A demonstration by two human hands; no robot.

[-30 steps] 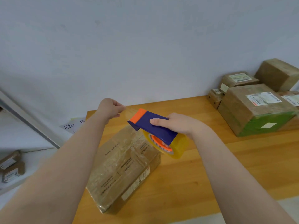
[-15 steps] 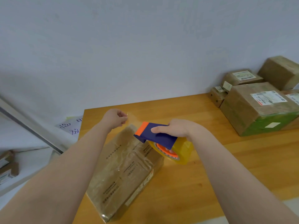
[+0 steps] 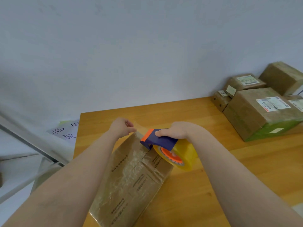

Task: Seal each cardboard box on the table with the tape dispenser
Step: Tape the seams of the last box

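While the left hand [image 3: 122, 128] pinches the free end of the clear tape [image 3: 139, 127] between curled fingers [image 3: 129, 124] just over the far end of the cardboard box [image 3: 131, 181], I read this as the start of a fresh strip. The end is out but, as far as I can tell, not yet pressed down. The box lies slantwise on the near left part of the tabletop [image 3: 229, 169], its top glossy with tape around the centre seam.

Just right of that pinch, the tape dispenser [image 3: 158, 140], blue with an orange tip, sits low over the box's far right corner. Its yellow roll [image 3: 180, 154] hangs past the box edge; I cannot tell whether it touches the cardboard. The right hand [image 3: 176, 130] grips the dispenser from above, index finger laid along its top.

Next, I judge, the left hand should stick the end over the far edge. The right should then draw the dispenser back toward me along the seam, keeping the strip taut and straight so it doesn't wrinkle.

At far left a paper sign [image 3: 65, 131] with handwritten characters lies beside the tabletop's edge. The tabletop is orange-toned wood. At its far right, more cardboard boxes [image 3: 255, 115] are stacked, some with shipping labels, before a plain pale wall [image 3: 147, 46].
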